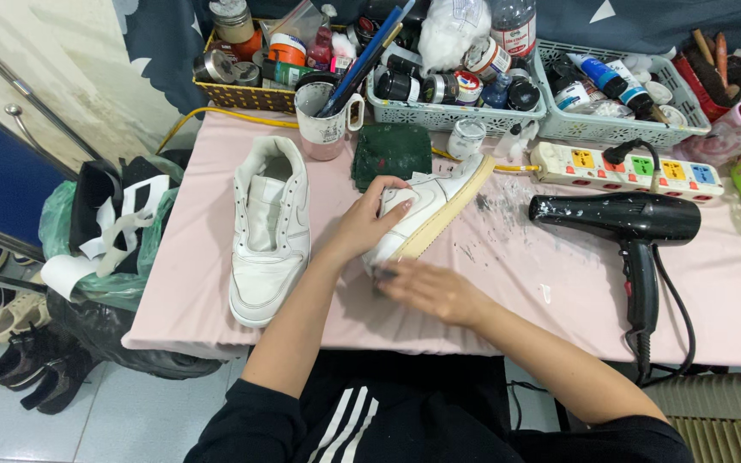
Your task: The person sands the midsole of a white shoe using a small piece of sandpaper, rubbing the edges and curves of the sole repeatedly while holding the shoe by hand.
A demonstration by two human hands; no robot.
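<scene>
The left hand is gripping a white sneaker that is lying tipped on its side near the middle of the desk, its tan sole edge facing right. The fingers of that hand are curling over the shoe's upper, closed around it. The right hand is resting just below the shoe's near end, blurred; its fingers are lying fairly flat and seem to be pressing something small and dark against the shoe, though what it is I cannot tell.

A second white sneaker is sitting upright to the left, close beside the held one but apart from it. A black hair dryer is lying on the right side of the desk, its cord trailing off the front edge. Behind it a white power strip is stretching along the desk. A mug holding brushes is standing behind the shoes, next to a dark green cloth. Baskets full of jars and bottles are lining the back edge. Dark smudges are marking the pink cover near the held shoe.
</scene>
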